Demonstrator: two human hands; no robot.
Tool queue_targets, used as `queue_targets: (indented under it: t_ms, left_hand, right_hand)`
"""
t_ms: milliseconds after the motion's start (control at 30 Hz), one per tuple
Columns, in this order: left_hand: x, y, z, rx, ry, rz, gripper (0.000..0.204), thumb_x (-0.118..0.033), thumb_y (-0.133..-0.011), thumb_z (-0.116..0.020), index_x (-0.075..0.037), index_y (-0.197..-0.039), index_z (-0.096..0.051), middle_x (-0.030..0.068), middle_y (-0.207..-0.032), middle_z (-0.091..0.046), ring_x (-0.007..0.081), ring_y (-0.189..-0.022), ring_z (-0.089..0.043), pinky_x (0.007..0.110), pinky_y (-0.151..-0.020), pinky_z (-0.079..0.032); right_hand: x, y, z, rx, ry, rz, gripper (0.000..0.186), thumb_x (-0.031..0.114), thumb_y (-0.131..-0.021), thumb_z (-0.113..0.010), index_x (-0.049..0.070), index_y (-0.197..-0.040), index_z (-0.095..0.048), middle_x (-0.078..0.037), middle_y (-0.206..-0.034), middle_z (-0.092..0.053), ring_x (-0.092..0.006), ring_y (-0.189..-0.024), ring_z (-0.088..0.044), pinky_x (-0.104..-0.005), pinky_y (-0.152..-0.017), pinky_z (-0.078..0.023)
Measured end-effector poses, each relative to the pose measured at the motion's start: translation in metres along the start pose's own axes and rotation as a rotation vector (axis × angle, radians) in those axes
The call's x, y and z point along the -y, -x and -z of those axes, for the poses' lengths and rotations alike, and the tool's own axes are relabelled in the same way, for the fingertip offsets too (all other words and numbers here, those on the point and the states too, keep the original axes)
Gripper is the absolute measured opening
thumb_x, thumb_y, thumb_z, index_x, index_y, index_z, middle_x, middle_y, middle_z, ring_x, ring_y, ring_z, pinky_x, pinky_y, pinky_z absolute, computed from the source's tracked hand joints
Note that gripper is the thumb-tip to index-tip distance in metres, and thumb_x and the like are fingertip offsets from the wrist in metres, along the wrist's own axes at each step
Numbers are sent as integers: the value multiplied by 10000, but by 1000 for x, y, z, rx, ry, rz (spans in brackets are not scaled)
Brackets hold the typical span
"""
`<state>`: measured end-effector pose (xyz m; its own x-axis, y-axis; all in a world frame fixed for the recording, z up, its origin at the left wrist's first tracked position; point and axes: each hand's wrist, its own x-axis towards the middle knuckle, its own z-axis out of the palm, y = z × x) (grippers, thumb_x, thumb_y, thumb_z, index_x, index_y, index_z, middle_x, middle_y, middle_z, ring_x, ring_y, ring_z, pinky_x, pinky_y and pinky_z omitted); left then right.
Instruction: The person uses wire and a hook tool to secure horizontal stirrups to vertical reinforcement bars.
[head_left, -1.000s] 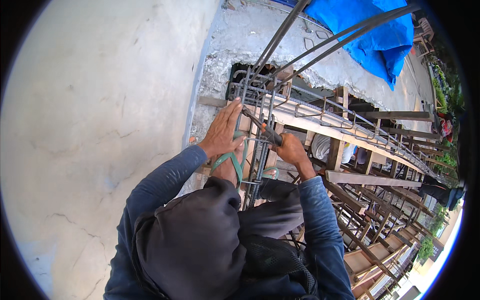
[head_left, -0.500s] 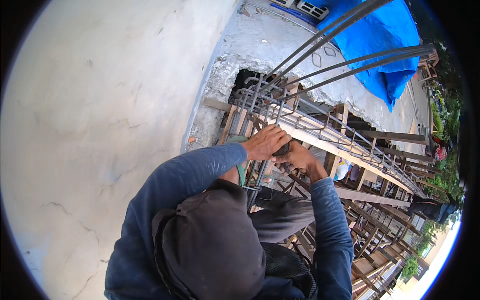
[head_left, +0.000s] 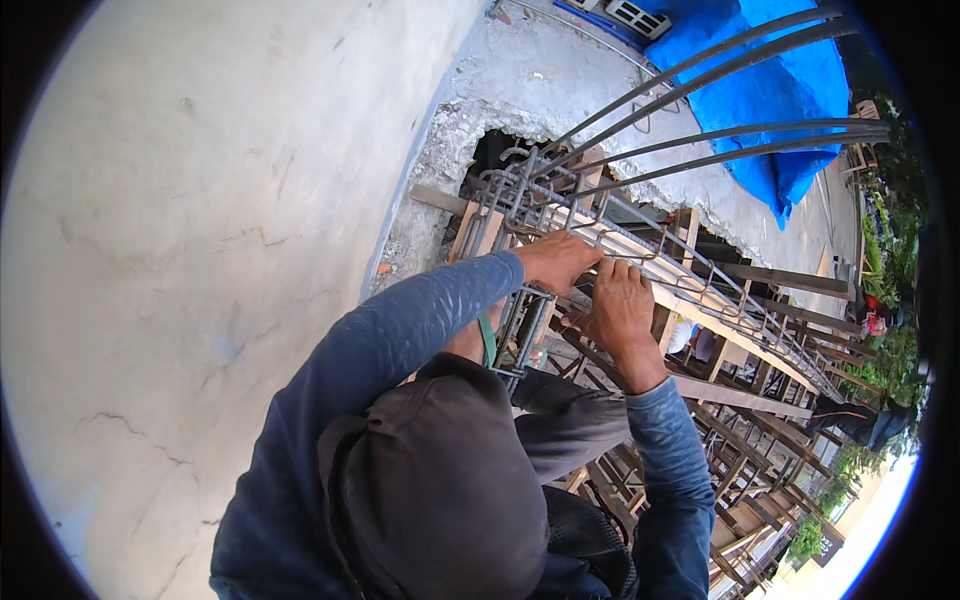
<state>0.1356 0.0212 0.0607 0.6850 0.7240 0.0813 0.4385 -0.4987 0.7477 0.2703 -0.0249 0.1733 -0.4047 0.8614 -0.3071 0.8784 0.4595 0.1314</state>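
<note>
My left hand (head_left: 560,262) is closed over the rebar cage (head_left: 700,278), its knuckles upward at the cage's near end. Right beside it, my right hand (head_left: 622,310) has its fingers curled, fingertips close to the left hand; what lies inside either grip is hidden. Long sleeves, blue and dusty, cover both forearms. Steel stirrups ring the long bars of the cage, which runs off to the right along a pale timber board (head_left: 735,338). Below my left hand, a second set of rebar (head_left: 522,325) runs down toward my legs.
A cream wall (head_left: 220,250) fills the left side. Four long bars (head_left: 740,60) project to the upper right, over a broken concrete slab (head_left: 540,75) and a blue tarp (head_left: 760,95). Timber scaffolding (head_left: 760,490) drops away at lower right. A dark cap (head_left: 440,480) blocks the lower middle.
Both hands have shifted up and to the right along the cage. My right hand has turned more upright. A dark object visible between the hands earlier no longer shows.
</note>
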Motion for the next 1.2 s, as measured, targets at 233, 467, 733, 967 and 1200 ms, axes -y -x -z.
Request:
queue_targets:
  t_ms: [233, 467, 733, 967, 1200]
  left_hand:
    - [9, -1, -14, 110, 7, 86, 378, -129, -614, -741, -38, -966, -639, 195, -853, -685, 392, -856, -663, 477, -736, -505]
    - [1, -8, 2, 234, -81, 143, 303, -295, -650, -775, -68, -846, -730, 181, -831, -703, 376, -814, -683, 465, -720, -535]
    - [-2, -9, -20, 227, -212, 124, 376, -390, -656, -804, -55, -812, -737, 180, -821, -714, 356, -812, -701, 449, -720, -547]
    - [-1, -7, -27, 246, -259, 128, 333, -343, -684, -785, -53, -840, -735, 188, -782, -707, 355, -790, -705, 450, -714, -552]
    - [-19, 27, -39, -256, -377, -4, 545, -218, -704, -756, -44, -1179, -554, 118, -1075, -609, 283, -1086, -572, 448, -984, -393]
  right_hand:
    - [-8, -24, -51, -4, 67, -48, 510, 317, -716, -801, -33, -1035, -612, -156, -813, -671, -368, -720, -685, -461, -686, -556]
    - [-35, -45, -42, 386, -377, 43, 375, 290, -729, -779, -54, -863, -708, -280, -866, -680, -408, -851, -682, -448, -766, -542]
    - [-31, -22, -75, 279, -474, -118, 344, 264, -727, -782, -56, -820, -697, -288, -835, -676, -430, -829, -676, -475, -751, -541]
    - [-31, -19, -92, 236, -511, -204, 377, 285, -735, -775, -64, -845, -686, -307, -821, -667, -453, -809, -670, -491, -739, -542]
    - [-47, -33, -61, 625, -879, -203, 314, 248, -789, -775, -52, -827, -690, -148, -717, -687, -232, -605, -677, -358, -560, -551]
